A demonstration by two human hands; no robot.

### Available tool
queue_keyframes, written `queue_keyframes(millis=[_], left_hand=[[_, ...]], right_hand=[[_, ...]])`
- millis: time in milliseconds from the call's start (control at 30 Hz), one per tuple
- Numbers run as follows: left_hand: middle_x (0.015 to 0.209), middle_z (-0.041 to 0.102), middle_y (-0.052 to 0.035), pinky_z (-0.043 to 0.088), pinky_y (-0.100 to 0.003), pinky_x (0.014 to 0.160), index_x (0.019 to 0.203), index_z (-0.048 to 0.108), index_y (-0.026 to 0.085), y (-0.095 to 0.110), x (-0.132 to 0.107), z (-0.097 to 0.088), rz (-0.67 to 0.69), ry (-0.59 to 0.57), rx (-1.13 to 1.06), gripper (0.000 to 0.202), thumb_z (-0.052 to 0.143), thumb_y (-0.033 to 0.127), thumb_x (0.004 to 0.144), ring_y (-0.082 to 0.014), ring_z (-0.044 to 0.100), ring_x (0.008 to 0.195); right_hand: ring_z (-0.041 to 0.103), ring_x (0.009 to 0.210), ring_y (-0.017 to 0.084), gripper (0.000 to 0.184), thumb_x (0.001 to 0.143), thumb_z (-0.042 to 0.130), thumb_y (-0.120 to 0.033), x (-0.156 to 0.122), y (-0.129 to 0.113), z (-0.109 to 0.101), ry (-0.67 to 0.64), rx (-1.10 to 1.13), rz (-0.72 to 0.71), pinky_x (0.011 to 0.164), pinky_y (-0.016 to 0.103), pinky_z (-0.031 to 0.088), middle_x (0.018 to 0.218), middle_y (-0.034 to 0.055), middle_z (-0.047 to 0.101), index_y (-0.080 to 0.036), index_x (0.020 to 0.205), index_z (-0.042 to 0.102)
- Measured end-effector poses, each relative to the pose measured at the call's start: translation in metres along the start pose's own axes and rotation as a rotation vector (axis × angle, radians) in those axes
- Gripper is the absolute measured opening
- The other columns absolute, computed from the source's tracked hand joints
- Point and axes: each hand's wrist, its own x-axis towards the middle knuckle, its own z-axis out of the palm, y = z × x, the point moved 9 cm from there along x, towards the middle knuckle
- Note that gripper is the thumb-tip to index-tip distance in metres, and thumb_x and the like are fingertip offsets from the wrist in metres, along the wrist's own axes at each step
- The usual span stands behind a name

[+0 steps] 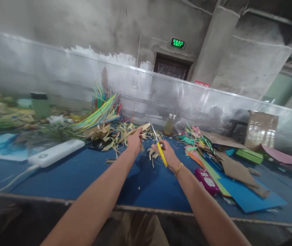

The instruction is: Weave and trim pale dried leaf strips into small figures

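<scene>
My left hand (134,140) is closed around a tan strip of paper or dried leaf (142,129), held above the blue table (146,181). My right hand (167,155) grips scissors with yellow handles (159,149); the blades point up toward the strip. Small tan cuttings (152,153) lie on the table between and below the two hands. A gold bracelet is on my right wrist.
A heap of tan strips (110,135) and coloured strips (102,109) lies at the back left. A white power bank (56,152) with a cable sits at left. Coloured card sheets (238,184), a pink case (207,180) and a small bottle (169,124) are at right. A perforated metal screen (187,99) runs behind.
</scene>
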Motion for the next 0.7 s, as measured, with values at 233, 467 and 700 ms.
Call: queue_keyframes(millis=[233, 467, 700], left_hand=[[0.060, 0.055, 0.0029, 0.032, -0.019, 0.045, 0.073, 0.058, 0.014, 0.005, -0.003, 0.001, 0.061, 0.040, 0.054, 0.018, 0.067, 0.028, 0.064, -0.0057, 0.043, 0.047], [0.057, 0.051, 0.0035, 0.035, -0.021, 0.049, 0.069, 0.056, 0.016, 0.018, -0.001, -0.004, 0.175, 0.065, 0.164, 0.015, 0.063, 0.029, 0.068, -0.0076, 0.042, 0.049], [0.052, 0.049, 0.0029, 0.036, -0.022, 0.050, 0.066, 0.057, 0.018, 0.021, -0.006, 0.009, 0.309, -0.059, 0.398, 0.017, 0.061, 0.034, 0.070, -0.0104, 0.045, 0.049]], right_hand=[[0.049, 0.059, 0.012, 0.031, 0.070, 0.062, -0.044, -0.004, -0.010, 0.006, 0.070, -0.227, -0.157, 0.056, 0.024, 0.038, 0.069, -0.0023, 0.056, -0.022, 0.092, 0.055], [0.050, 0.062, 0.013, 0.034, 0.071, 0.060, -0.044, -0.009, -0.010, 0.001, 0.073, -0.298, -0.189, 0.060, 0.025, 0.038, 0.071, -0.0020, 0.057, -0.023, 0.098, 0.055], [0.050, 0.061, 0.013, 0.036, 0.072, 0.060, -0.046, -0.006, -0.005, 0.003, 0.046, -0.270, -0.176, 0.058, 0.025, 0.039, 0.071, -0.0015, 0.057, -0.023, 0.099, 0.055]])
